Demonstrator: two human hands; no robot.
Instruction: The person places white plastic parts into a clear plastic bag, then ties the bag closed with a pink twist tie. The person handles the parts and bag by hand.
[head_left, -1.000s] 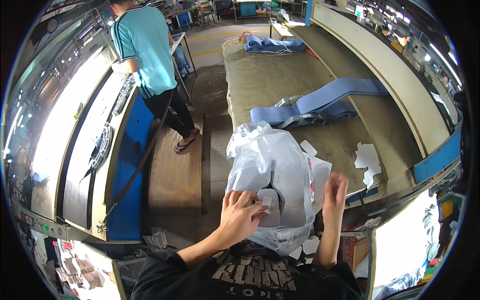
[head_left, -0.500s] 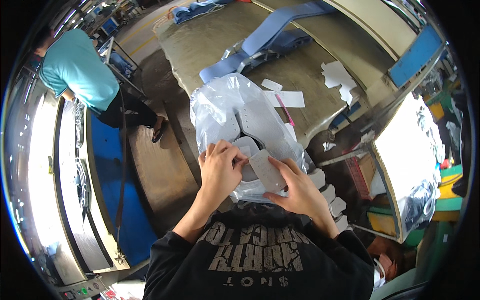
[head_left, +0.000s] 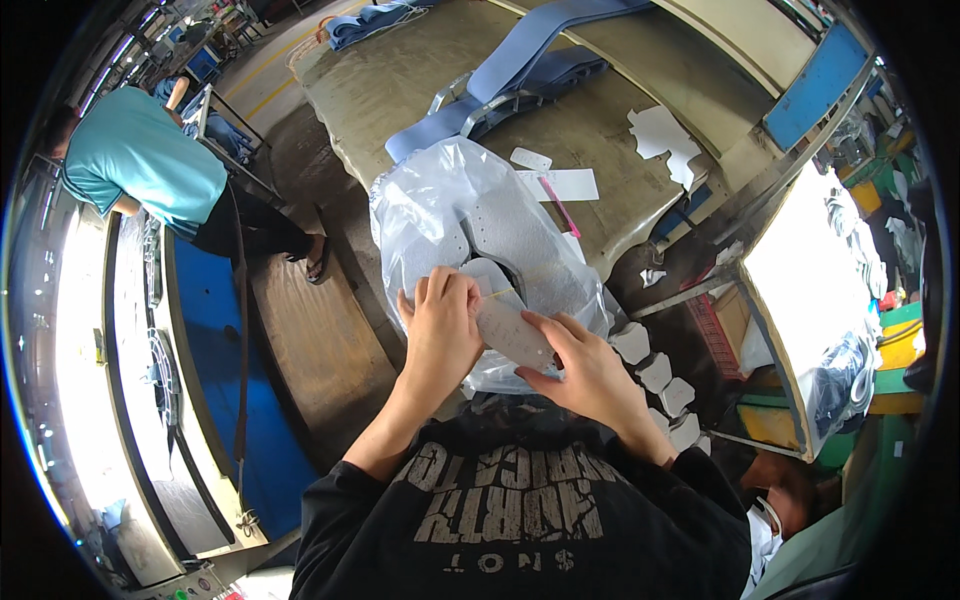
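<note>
My right hand (head_left: 590,375) grips a pale grey card (head_left: 512,335) between thumb and fingers. It is oblong, with rounded corners, small holes and handwriting. Against the card's far end, the fingers of my left hand (head_left: 440,325) are pinched together. From them a thin yellow strand (head_left: 500,292) stretches to the right, just beyond the card. Beneath lies a rounded light grey piece (head_left: 484,270), partly hidden by my left hand. Larger grey shaped pieces (head_left: 520,235) with small holes rest under it, in or on a crumpled clear plastic bag (head_left: 420,190).
Blue straps (head_left: 520,60) lie across the green-brown table (head_left: 400,85), near paper scraps (head_left: 660,140) and a pink pen-like stick (head_left: 560,210). Several white cut pieces (head_left: 655,372) sit low at my right, beside a bright box-like stand (head_left: 800,300). A person in a teal shirt (head_left: 150,160) works at the left.
The card has moved left and tilted, coming up against my left fingers. The yellow strand now shows. The person at the left has bent further forward, and the whole view has shifted slightly.
</note>
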